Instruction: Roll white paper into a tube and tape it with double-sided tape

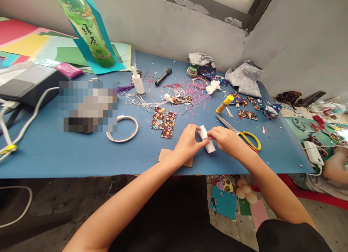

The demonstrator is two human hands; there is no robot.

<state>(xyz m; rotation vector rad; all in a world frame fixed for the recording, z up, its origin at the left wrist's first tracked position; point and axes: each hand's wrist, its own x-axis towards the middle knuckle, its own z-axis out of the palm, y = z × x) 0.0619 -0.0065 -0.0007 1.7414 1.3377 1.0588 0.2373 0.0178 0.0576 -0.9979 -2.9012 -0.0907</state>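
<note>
Our left hand (187,145) and right hand (227,140) pinch the white roll (206,137) from 9 and 3 o'clock, low over the table (81,154) by the scissors (246,136); we judge it light, crushable, so grip its ends gently.

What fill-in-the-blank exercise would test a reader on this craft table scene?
1. The left hand and the right hand together hold a small ____ roll.
2. The scissors beside the right hand have ____ handles.
3. The table has a ____ top.
4. The marker lying nearer the wall is ____.
Missing words: white; yellow; blue; black.
</note>
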